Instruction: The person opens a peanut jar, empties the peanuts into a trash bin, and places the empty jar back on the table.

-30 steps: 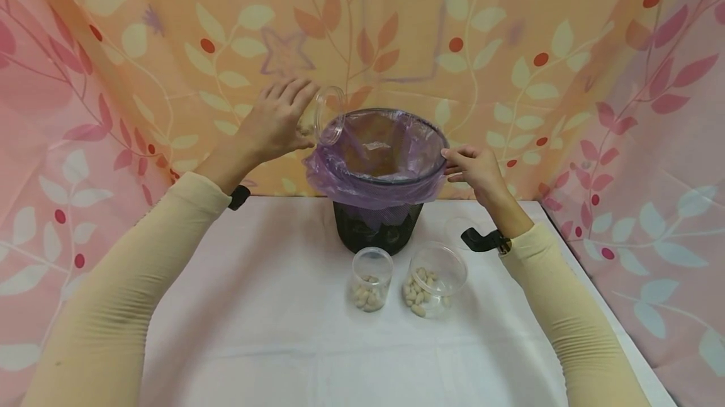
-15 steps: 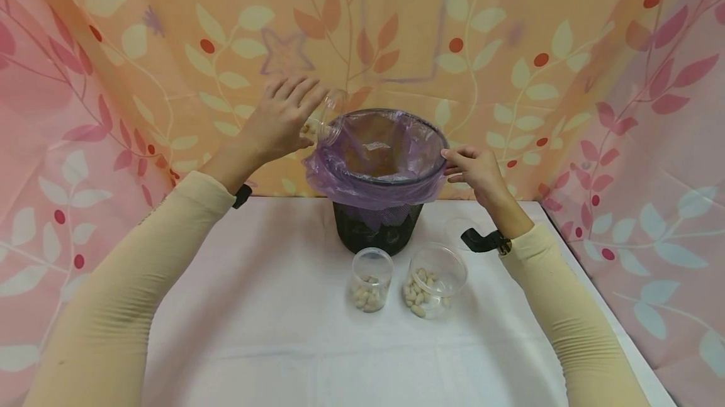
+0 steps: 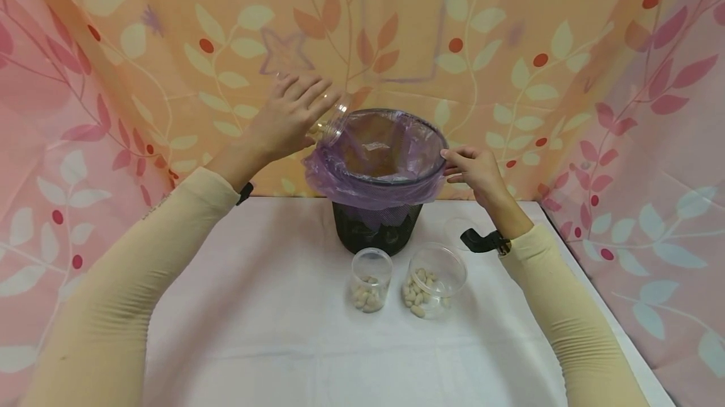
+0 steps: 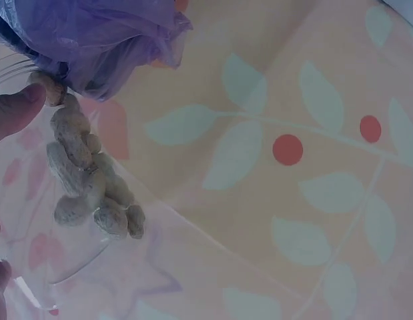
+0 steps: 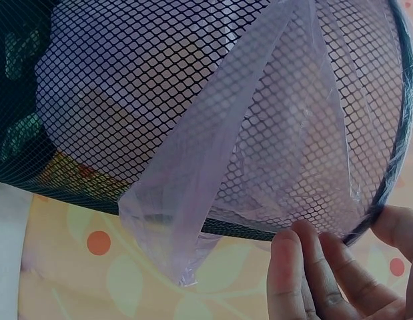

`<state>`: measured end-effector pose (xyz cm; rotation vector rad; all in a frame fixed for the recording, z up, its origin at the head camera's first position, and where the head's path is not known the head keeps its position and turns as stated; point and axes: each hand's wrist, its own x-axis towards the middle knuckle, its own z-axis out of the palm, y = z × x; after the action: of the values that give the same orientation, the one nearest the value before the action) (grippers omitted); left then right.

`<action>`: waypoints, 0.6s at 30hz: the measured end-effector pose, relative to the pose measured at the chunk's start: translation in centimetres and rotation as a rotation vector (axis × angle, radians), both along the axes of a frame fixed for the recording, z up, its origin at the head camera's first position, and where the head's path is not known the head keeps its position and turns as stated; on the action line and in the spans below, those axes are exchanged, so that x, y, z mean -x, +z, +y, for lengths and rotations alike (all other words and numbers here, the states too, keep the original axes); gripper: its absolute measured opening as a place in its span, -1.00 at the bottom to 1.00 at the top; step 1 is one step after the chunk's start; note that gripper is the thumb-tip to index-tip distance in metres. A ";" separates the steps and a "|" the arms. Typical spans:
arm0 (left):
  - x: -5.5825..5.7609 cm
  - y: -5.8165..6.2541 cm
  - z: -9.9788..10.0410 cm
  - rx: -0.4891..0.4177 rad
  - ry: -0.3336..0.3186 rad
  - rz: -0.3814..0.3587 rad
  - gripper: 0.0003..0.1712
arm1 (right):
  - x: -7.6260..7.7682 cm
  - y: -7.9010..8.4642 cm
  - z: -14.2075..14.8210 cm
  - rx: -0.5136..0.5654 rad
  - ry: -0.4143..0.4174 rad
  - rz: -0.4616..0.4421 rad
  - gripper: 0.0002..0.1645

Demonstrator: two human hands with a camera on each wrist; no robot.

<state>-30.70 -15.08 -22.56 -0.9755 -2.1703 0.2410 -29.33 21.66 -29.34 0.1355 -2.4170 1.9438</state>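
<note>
My left hand (image 3: 291, 114) grips a clear plastic tub (image 3: 340, 119), tilted on its side with its mouth at the left rim of a black mesh bin (image 3: 362, 224). Inside the tub, peanuts in their shells (image 4: 76, 150) lie along its wall in the left wrist view, several of them near the thumb. A purple plastic bag (image 3: 374, 194) lines the bin and folds over its rim. On the opposite side my right hand (image 3: 476, 171) pinches the rim, thumb on one side and fingers against the mesh in the right wrist view. The bin's bottom inside is hidden.
In front of the bin stand a narrow clear cup (image 3: 372, 268) and a wider clear tub (image 3: 453, 276), each with peanuts. A faint clear round lid (image 3: 455, 229) lies by the right wrist. Patterned cloth (image 3: 226, 4) surrounds the white table (image 3: 255, 331).
My left hand has turned and tipped the tub further over the bin's rim, moving slightly right. The right hand stays on the rim.
</note>
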 end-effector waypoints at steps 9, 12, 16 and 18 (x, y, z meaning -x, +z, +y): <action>-0.3 0.8 0.9 0.075 0.013 -0.040 0.01 | 0.3 -0.2 0.1 0.020 -0.013 0.001 -0.88; -0.4 0.7 0.9 0.062 0.014 -0.049 -0.01 | 0.2 -0.2 0.0 0.024 -0.009 0.000 -0.88; -0.4 0.5 0.9 0.051 0.018 -0.061 0.03 | 0.1 -0.1 0.0 0.025 0.000 0.000 -0.87; -0.4 0.5 0.9 0.051 0.025 -0.065 0.06 | 0.1 -0.1 0.0 0.021 0.003 0.001 -0.85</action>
<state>-30.28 -14.22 -22.10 -0.9979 -2.2465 0.2815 -29.39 21.67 -29.44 0.1393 -2.3959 1.9694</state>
